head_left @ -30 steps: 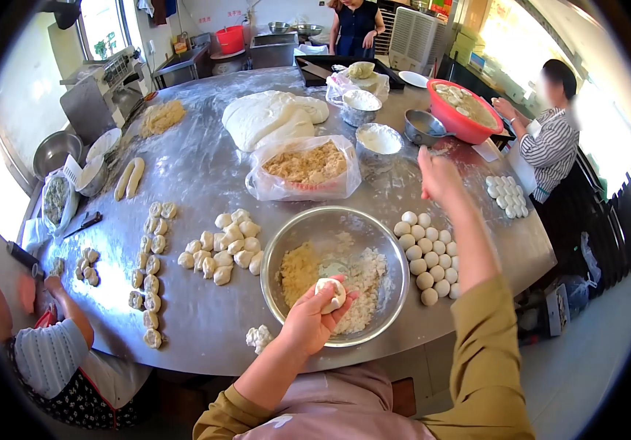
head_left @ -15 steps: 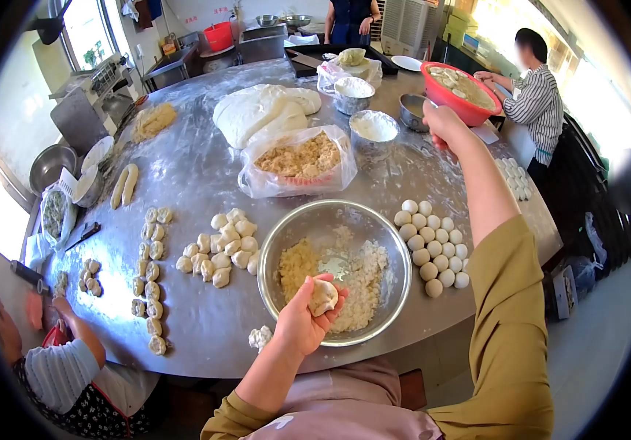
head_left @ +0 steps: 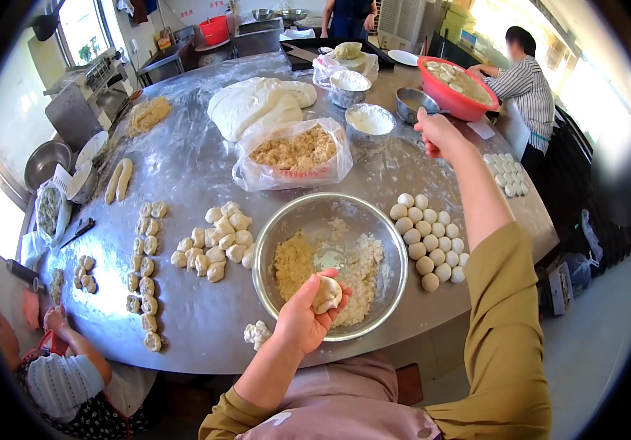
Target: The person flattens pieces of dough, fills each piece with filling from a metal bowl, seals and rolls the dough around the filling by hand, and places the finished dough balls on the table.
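Observation:
My left hand (head_left: 304, 317) is closed around a filled piece of dough (head_left: 328, 295), its folds gathered on top. Below that hand, a wide steel bowl (head_left: 258, 275) holds a yellowish crumbly mix (head_left: 295, 262) and a whiter crumbly mix (head_left: 361, 279). My right hand (head_left: 440, 137) is stretched out over the table beside a small steel bowl (head_left: 412, 106). Its index finger points toward that bowl's near rim and the other fingers are curled. I see nothing held in it.
Round dough balls (head_left: 431, 242) stand right of the wide bowl; rough dough pieces (head_left: 216, 242) lie left. A bag of crumbly filling (head_left: 293, 155), a big dough mass (head_left: 257, 106) and a red basin (head_left: 451, 92) sit farther back. Co-workers stand at left, right and back.
My right hand has drawn back slightly from the small steel bowl, and its index finger has straightened. The left hand still holds the dough. The view has shifted slightly.

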Demonstrator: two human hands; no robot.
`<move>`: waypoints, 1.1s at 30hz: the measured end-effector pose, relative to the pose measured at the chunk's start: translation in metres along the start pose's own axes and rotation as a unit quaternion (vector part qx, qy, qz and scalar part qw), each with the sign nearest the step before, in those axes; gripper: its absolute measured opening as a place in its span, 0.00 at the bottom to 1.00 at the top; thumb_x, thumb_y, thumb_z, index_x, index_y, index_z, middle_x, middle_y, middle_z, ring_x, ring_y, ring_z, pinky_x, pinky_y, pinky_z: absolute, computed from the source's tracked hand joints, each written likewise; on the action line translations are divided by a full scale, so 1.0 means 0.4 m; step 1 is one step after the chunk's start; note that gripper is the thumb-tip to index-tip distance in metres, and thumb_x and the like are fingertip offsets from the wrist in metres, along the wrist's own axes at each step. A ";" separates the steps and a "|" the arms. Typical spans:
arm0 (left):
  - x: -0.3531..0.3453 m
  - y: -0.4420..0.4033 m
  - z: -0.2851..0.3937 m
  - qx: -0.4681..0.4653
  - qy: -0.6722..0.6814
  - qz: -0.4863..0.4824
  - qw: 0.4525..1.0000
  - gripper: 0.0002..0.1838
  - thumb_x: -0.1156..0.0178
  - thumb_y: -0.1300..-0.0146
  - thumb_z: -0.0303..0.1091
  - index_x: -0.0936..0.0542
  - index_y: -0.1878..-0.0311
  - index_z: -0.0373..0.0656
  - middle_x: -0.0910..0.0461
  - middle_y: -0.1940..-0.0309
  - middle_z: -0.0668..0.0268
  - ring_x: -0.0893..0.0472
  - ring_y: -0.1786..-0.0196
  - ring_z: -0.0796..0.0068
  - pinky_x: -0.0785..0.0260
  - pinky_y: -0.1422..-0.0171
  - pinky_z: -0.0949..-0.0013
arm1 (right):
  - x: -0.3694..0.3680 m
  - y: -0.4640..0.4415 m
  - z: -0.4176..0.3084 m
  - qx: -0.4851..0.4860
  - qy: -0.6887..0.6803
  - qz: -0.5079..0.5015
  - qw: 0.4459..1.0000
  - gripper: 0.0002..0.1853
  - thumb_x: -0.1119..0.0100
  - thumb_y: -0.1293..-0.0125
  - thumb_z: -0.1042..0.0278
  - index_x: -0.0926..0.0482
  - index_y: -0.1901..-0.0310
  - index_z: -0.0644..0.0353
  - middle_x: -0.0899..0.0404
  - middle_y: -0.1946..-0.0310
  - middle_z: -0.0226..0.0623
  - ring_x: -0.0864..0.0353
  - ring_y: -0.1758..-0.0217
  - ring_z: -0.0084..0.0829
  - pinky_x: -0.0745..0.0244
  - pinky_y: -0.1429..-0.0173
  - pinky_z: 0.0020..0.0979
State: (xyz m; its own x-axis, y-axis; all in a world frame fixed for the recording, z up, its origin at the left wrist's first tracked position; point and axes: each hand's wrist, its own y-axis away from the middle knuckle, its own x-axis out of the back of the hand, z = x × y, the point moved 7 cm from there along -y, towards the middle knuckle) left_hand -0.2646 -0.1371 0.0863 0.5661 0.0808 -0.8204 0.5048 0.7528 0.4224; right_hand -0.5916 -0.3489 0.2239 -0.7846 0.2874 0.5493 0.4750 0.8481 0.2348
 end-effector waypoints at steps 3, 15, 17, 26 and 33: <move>0.002 0.003 -0.004 -0.002 -0.002 0.000 1.000 0.21 0.58 0.23 0.43 0.31 0.39 0.36 0.24 0.52 0.56 0.24 0.44 0.58 0.27 0.38 0.63 | -0.002 -0.011 0.026 -0.002 0.001 0.060 0.998 0.27 0.61 0.26 0.41 0.27 0.57 0.60 0.35 0.80 0.26 0.36 0.82 0.22 0.30 0.75 0.30; 0.007 -0.007 -0.013 0.007 0.010 0.002 1.000 0.20 0.57 0.23 0.42 0.30 0.41 0.35 0.24 0.50 0.56 0.25 0.42 0.57 0.29 0.37 0.62 | -0.021 0.001 0.017 0.023 0.023 0.001 0.999 0.29 0.63 0.26 0.41 0.29 0.67 0.63 0.32 0.81 0.32 0.35 0.85 0.25 0.32 0.80 0.30; 0.010 -0.007 -0.017 0.012 0.011 0.004 1.000 0.20 0.57 0.23 0.42 0.31 0.41 0.35 0.25 0.50 0.56 0.25 0.43 0.57 0.29 0.37 0.62 | -0.030 0.001 0.031 0.041 0.010 0.015 0.999 0.31 0.63 0.26 0.42 0.29 0.73 0.65 0.29 0.81 0.35 0.33 0.87 0.27 0.31 0.81 0.31; 0.005 -0.011 -0.013 0.008 0.006 0.008 1.000 0.21 0.59 0.23 0.43 0.30 0.41 0.35 0.25 0.51 0.55 0.25 0.43 0.57 0.28 0.38 0.63 | -0.079 0.009 0.099 0.026 0.059 -0.029 0.997 0.33 0.60 0.28 0.37 0.24 0.43 0.62 0.29 0.78 0.32 0.33 0.84 0.24 0.32 0.77 0.29; 0.003 -0.007 -0.004 0.005 0.007 0.008 1.000 0.21 0.59 0.23 0.44 0.30 0.42 0.35 0.25 0.51 0.54 0.25 0.43 0.56 0.28 0.38 0.62 | -0.094 0.067 0.063 0.074 0.073 -0.050 0.993 0.36 0.63 0.28 0.36 0.25 0.60 0.70 0.22 0.76 0.38 0.28 0.84 0.28 0.27 0.74 0.32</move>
State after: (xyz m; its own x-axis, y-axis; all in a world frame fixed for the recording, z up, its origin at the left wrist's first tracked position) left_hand -0.2665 -0.1382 0.0835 0.5646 0.1015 -0.8191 0.5022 0.7453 0.4386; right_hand -0.5593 -0.3259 0.1892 -0.7541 0.1399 0.6417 0.3250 0.9285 0.1795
